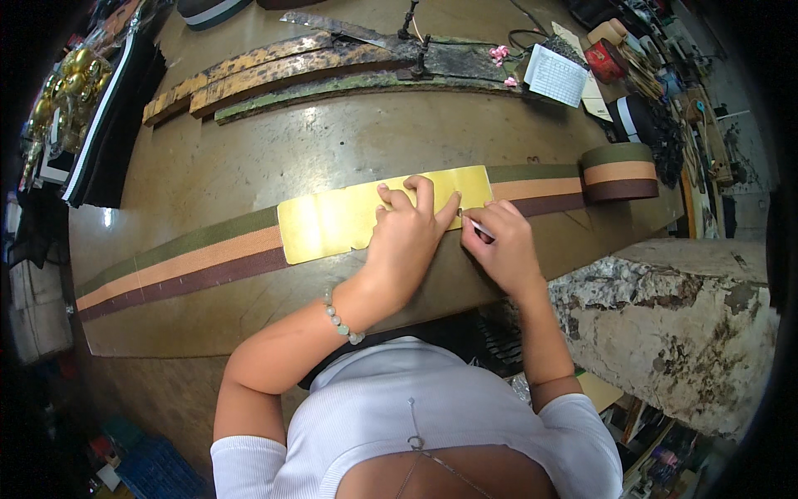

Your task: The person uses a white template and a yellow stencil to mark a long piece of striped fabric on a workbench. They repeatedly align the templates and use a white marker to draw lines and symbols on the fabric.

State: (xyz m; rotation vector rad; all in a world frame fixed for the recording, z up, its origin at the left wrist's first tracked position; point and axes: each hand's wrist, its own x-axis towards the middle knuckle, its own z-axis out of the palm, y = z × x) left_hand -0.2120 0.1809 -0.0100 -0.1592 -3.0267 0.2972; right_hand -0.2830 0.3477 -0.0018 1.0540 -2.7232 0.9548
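Note:
A striped webbing strap (204,254) in green, tan and dark brown runs across the table, its far right end wound into a roll (619,172). A shiny yellow rectangular plate (324,220) lies on top of the strap, hiding the middle stretch. My left hand (403,237) rests on the plate with its fingers spread, pressing its right half. Just beside it, at the plate's lower right edge, my right hand (507,245) pinches a slim, whitish pen-like stick (480,228). Its tip is partly hidden by the fingers.
The brown table (332,145) has a curved-looking near edge. Worn wooden bars (307,73) lie across its back, with a white paper pad (555,76) at their right end. Black material and gold-coloured items (75,75) sit far left. A rough pale block (665,333) stands at right.

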